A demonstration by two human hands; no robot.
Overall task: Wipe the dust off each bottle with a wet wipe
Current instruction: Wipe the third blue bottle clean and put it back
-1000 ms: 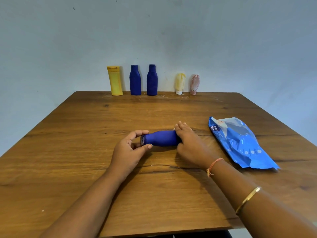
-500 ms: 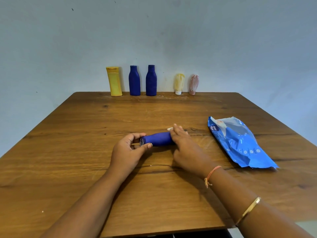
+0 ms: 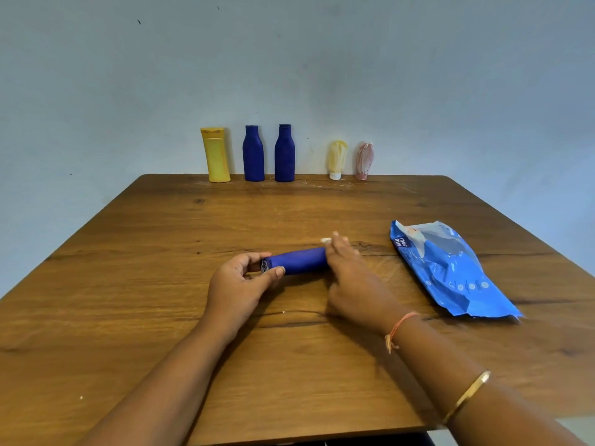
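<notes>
Mid-wipe on one blue bottle, lying on its side near the middle of the table, long axis left to right; left hand pinching the cap end between thumb and forefinger, fingers curled closed on it; right hand folded over the other end, fingers bent down onto the body, a scrap of white wet wipe poking out past the fingertips on the far side; how much wipe sits under the palm hidden; exposed middle of the bottle looking even blue, no obvious dust, though too small to say clean. Still standing in a row along the far edge, against the wall: yellow bottle, two blue bottles side by side, then a pale yellow tube and a pink tube on their caps; whitish specks on the wood around their bases, so probably untouched. Wipes pack flat toward the right edge, well apart from the hands, flap end pointing to the far side. Judgement: first item in hand, not finished; five left in the row; early in the job.
</notes>
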